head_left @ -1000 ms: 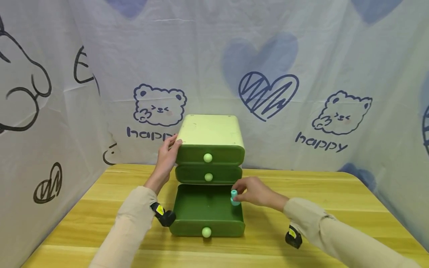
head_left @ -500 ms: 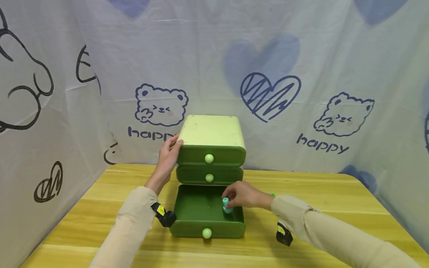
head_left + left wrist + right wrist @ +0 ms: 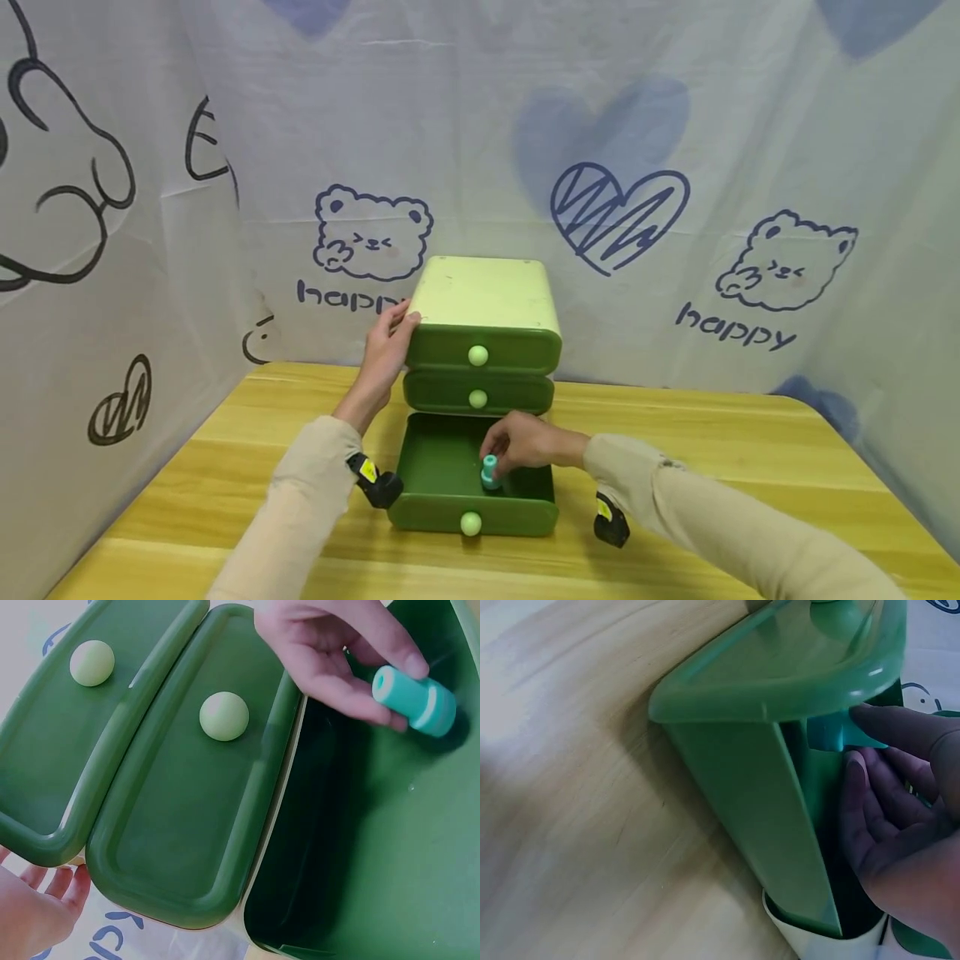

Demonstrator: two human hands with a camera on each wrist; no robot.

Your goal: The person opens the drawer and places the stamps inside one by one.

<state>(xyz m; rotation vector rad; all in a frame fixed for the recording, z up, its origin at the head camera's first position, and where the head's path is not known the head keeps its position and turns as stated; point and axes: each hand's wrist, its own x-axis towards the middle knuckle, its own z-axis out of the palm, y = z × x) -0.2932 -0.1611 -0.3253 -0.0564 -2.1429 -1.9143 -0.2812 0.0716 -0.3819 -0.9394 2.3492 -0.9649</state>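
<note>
A small drawer cabinet (image 3: pixel 487 292) with a pale yellow-green top and green drawers stands on the table. Its bottom drawer (image 3: pixel 442 510) is pulled out; the two above it are closed. My right hand (image 3: pixel 521 440) reaches into that drawer and pinches a turquoise stepped cylinder (image 3: pixel 490 472) between thumb and fingers. The cylinder (image 3: pixel 424 703) has a hole in its narrow end, and its wider end is down at the drawer floor; whether it touches is unclear. My left hand (image 3: pixel 385 354) rests against the cabinet's upper left side, the thumb at the top front corner.
The wooden table (image 3: pixel 675 500) extends around the cabinet. A white printed cloth (image 3: pixel 637 125) hangs close behind and along both sides. Round pale knobs (image 3: pixel 470 524) stick out from the drawer fronts. A black camera (image 3: pixel 611 521) hangs below the right wrist.
My right hand has moved left and toward the drawer's front, carrying the turquoise cylinder from the right wall to nearer the middle. My left hand keeps its place on the cabinet.
</note>
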